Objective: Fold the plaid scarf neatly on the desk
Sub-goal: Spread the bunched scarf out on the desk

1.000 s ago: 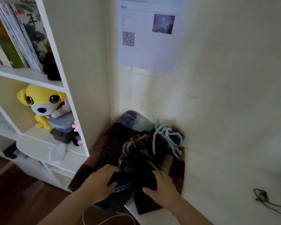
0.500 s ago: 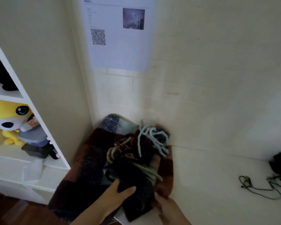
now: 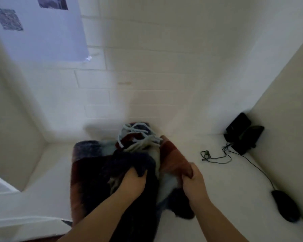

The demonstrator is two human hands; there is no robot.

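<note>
The plaid scarf [image 3: 98, 165], dark navy with rust-red and pale grey blocks, lies bunched on the white desk [image 3: 226, 215] near the back wall. Its pale blue fringe [image 3: 138, 135] is tangled on top at the far end. My left hand [image 3: 131, 185] grips a dark navy fold in the middle of the heap. My right hand [image 3: 193, 182] is closed on the rust-red edge at the scarf's right side. The near end of the scarf hangs over the desk's front edge, under my forearms.
A black mouse [image 3: 285, 207] lies at the right with its cable running back to a black device [image 3: 243, 133] in the far right corner. A coiled thin cord [image 3: 215, 157] lies beside it. A paper sheet [image 3: 40, 30] hangs on the wall upper left.
The view has swung right, so the shelf with the yellow toy has left the frame. Both hands have closed on scarf folds, and the scarf sits further right on the desk.
</note>
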